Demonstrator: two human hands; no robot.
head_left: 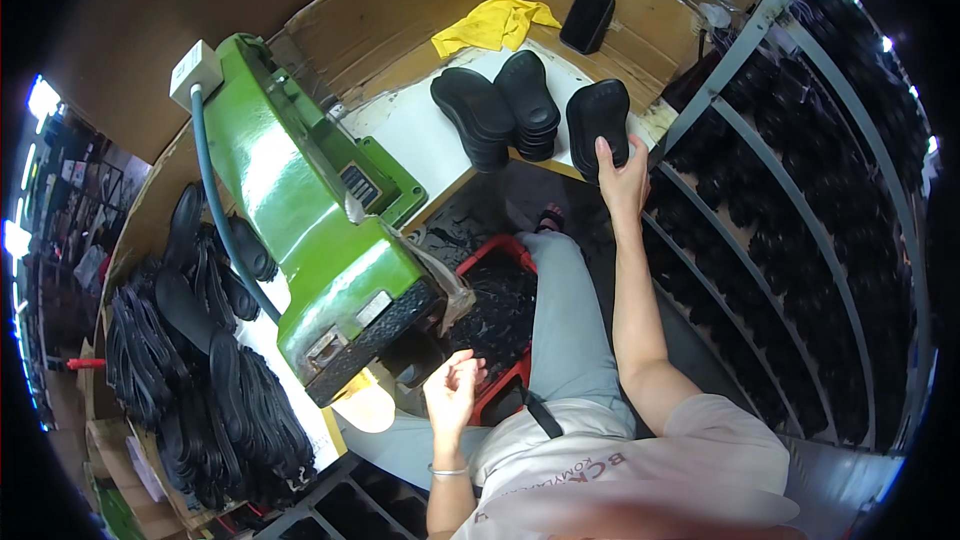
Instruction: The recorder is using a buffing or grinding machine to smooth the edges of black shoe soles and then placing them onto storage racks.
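Note:
My right hand (622, 180) reaches forward and grips the near edge of a stack of black shoe soles (598, 118) at the right edge of the white table (420, 130). Two more stacks of black soles (473, 115) (528, 100) stand on the table to its left. My left hand (452, 395) hovers open and empty in front of my chest, just below the head of the green press machine (310, 220). A tan, sole-shaped piece (368, 408) lies under the machine head, left of that hand.
A heap of black soles (200, 360) lies left of the machine. A red crate (500, 320) with dark scraps sits by my knees. A yellow cloth (495, 25) and a black phone (587, 17) rest against cardboard walls. A metal rack (800, 220) of soles stands at right.

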